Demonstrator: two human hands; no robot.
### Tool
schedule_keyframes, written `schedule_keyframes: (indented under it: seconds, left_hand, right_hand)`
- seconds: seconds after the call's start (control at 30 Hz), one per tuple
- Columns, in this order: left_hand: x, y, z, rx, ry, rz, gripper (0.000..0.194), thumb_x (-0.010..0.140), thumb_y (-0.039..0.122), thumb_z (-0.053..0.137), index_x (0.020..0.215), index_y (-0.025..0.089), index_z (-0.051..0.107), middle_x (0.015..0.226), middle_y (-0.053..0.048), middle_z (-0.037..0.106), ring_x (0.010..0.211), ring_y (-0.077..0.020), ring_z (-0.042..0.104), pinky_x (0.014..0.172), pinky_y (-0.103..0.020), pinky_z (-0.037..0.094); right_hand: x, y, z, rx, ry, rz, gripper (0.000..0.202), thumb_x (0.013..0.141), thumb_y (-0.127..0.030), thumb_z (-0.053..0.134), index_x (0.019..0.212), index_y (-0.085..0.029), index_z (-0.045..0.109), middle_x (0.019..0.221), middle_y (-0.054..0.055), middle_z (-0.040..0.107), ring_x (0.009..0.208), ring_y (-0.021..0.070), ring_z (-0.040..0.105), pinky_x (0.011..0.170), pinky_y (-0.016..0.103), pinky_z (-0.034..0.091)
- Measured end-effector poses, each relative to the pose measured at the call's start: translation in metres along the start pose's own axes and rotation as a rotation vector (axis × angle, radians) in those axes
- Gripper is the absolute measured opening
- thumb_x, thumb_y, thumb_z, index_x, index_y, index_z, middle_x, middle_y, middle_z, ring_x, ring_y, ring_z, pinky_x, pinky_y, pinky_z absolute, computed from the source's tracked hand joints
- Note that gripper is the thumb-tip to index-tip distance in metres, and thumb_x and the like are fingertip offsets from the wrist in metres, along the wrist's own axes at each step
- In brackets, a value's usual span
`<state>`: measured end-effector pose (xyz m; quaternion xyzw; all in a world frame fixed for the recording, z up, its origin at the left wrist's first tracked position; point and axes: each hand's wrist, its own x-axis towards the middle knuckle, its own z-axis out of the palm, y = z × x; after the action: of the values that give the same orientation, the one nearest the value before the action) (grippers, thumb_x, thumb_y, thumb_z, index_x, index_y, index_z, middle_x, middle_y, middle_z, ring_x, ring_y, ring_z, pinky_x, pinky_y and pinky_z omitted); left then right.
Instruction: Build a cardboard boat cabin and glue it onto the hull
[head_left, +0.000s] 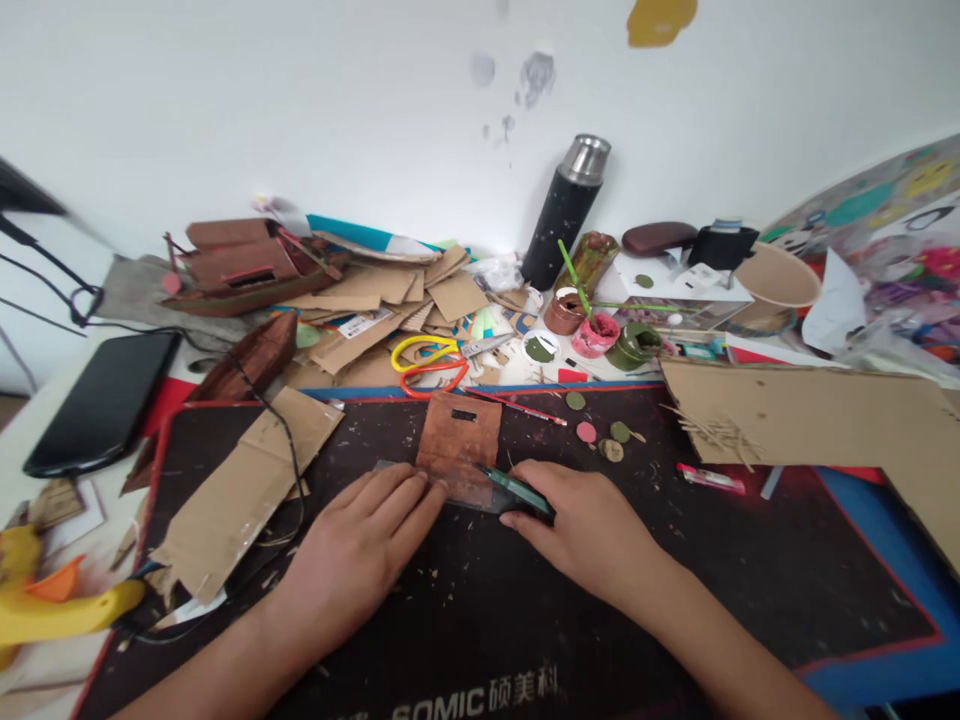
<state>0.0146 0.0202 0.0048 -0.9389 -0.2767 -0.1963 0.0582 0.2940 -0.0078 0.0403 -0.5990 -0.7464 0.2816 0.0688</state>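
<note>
A brown-painted cardboard piece [459,440] with a small dark slot near its top lies on the black mat. Across its lower part is a clear, see-through strip [469,490] that looks like a ruler. My left hand [367,540] rests flat on the left end of this strip, fingers stretched out and pressed down. My right hand [581,525] is closed around a dark green utility knife [525,493], its tip over the right part of the brown piece. Whether the blade touches the cardboard I cannot tell.
Scissors [427,365], a red pencil [517,407] and open paint jars [595,335] line the mat's far edge. A cardboard strip [247,480] with a cable over it lies left; a larger sheet [795,415] lies right. Brown model boats [251,265] and a thermos [566,215] stand behind.
</note>
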Motion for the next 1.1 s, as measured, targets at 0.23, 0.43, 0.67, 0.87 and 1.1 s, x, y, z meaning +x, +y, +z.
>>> schedule_keyframes:
  seconds: [0.23,0.43,0.67,0.87,1.1]
  left_hand:
    - [0.003,0.011,0.000,0.033,-0.042,-0.055,0.033,0.106,0.015,0.047,0.125,0.015,0.074,0.112,-0.008,0.079,0.109,-0.0263,0.070,0.094,-0.040,0.058]
    - [-0.003,0.014,0.005,0.053,-0.074,-0.066,0.036,0.100,0.011,0.051,0.129,0.015,0.073,0.123,-0.010,0.077,0.115,-0.0277,0.069,0.100,-0.042,0.057]
    - [-0.010,0.018,0.012,0.067,-0.149,-0.039,0.042,0.100,0.010,0.051,0.138,0.011,0.068,0.129,-0.013,0.075,0.123,-0.0264,0.067,0.106,-0.039,0.054]
    - [-0.014,0.020,0.015,0.058,-0.155,-0.051,0.044,0.101,0.009,0.047,0.140,0.011,0.068,0.132,-0.013,0.075,0.126,-0.0268,0.065,0.106,-0.039,0.055]
    - [-0.013,0.019,0.013,0.034,-0.107,-0.044,0.043,0.101,0.010,0.048,0.138,0.009,0.069,0.131,-0.013,0.075,0.125,-0.0285,0.064,0.105,-0.040,0.055]
  right_hand:
    - [0.001,0.000,0.002,0.002,0.014,0.024,0.018,0.091,-0.021,0.080,0.105,-0.024,0.068,0.098,0.002,0.078,0.088,0.0240,0.074,0.074,0.031,0.045]
    - [0.001,0.003,-0.008,0.212,-0.035,0.087,0.009,0.101,-0.029,0.069,0.096,-0.022,0.067,0.087,0.001,0.073,0.079,0.0199,0.073,0.070,0.028,0.047]
    - [-0.007,0.006,-0.009,0.622,-0.243,0.236,0.024,0.107,-0.039,0.055,0.122,-0.022,0.063,0.086,-0.002,0.067,0.054,0.0113,0.067,0.048,0.021,0.047]
    - [-0.010,-0.003,-0.021,0.641,-0.335,0.219,0.028,0.109,-0.040,0.054,0.132,-0.025,0.062,0.093,-0.001,0.072,0.056,0.0106,0.070,0.048,0.020,0.050]
    - [0.001,-0.020,-0.044,0.125,-0.199,0.092,0.021,0.111,-0.031,0.052,0.098,-0.020,0.066,0.083,0.001,0.076,0.060,0.0140,0.070,0.063,0.026,0.047]
